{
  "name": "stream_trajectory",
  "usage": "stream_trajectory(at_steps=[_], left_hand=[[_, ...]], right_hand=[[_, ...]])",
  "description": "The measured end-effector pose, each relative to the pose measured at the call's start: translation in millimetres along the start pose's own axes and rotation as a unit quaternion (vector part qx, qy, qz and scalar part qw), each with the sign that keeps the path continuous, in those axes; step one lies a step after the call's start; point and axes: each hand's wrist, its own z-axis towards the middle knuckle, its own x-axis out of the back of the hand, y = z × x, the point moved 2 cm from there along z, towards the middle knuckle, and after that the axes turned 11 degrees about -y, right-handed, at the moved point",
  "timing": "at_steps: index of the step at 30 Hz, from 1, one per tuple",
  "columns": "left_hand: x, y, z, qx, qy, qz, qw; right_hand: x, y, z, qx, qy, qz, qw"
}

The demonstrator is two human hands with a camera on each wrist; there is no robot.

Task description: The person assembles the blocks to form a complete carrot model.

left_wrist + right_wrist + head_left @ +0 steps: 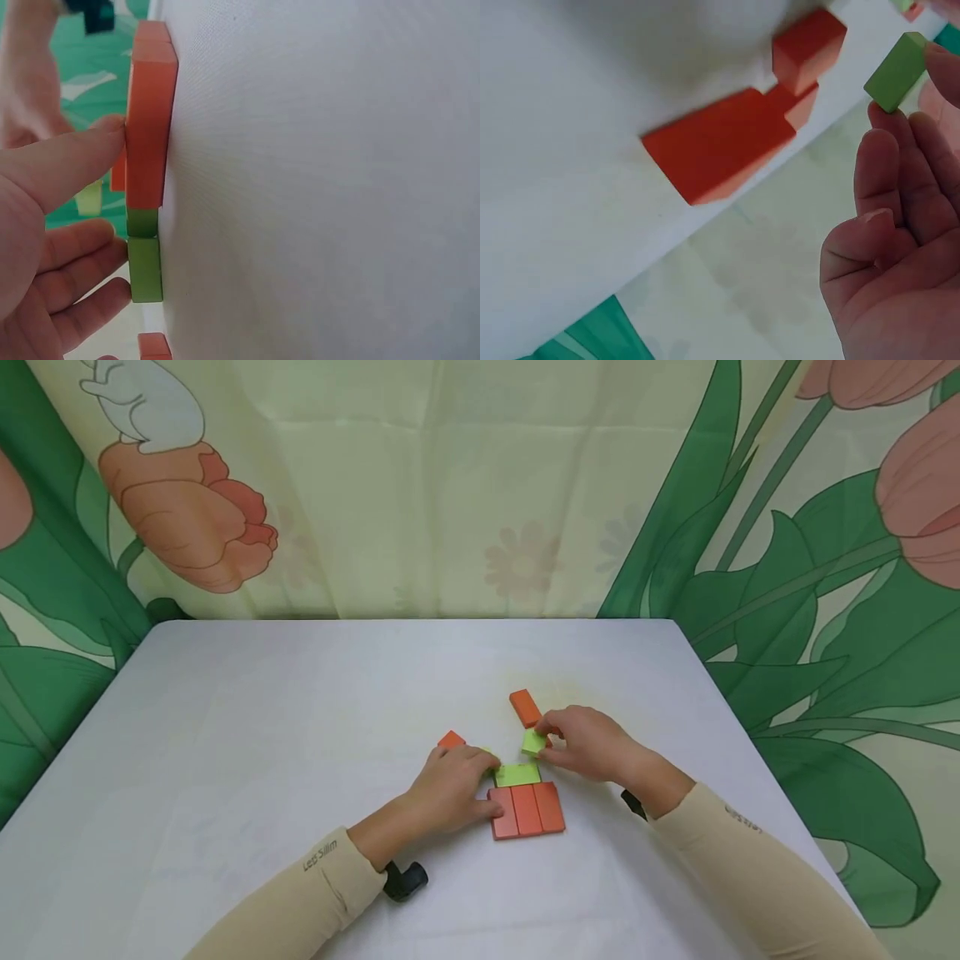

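Observation:
My right hand [592, 745] pinches a small light-green block [897, 73] between its thumb and fingertips, just behind the block layout. My left hand [446, 787] rests at the layout's left side. Its thumb touches the leftmost of three upright red-orange blocks [527, 811] set side by side, and its fingertips touch a green block [145, 270], mostly hidden from the head view. Directly behind the red-orange row lies a wide light-green block [517, 775]. An orange block [525, 707] lies tilted beyond my right fingertips, with another orange piece partly covered by that hand.
Another orange block [452, 739] shows behind my left hand, partly covered by it. A white cloth covers the table [262, 735]. At its far edge hangs a printed curtain [465, 485]. A dark wrist device [406, 882] sits at my left cuff.

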Motion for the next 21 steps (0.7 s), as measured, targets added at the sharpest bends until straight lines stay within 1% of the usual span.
stream_trajectory(at_steps=[4, 8, 16, 21], left_hand=[[-0.2, 0.2, -0.5, 0.001, 0.001, -0.001, 1.0], [-0.2, 0.5, -0.9, 0.003, 0.001, -0.001, 1.0], [0.4, 1.2, -2.2, 0.001, 0.001, -0.004, 1.0], [0.5, 1.2, -2.2, -0.002, 0.002, -0.004, 1.0]], right_hand=[[-10.6, 2.3, -16.1, -0.004, 0.001, -0.015, 0.9999], [-17.6, 5.9, -23.1, -0.022, 0.001, -0.028, 0.9994], [-26.6, 10.1, -18.0, -0.037, 0.023, -0.059, 0.9973], [-28.1, 8.6, -11.4, -0.057, 0.028, -0.059, 0.9962]])
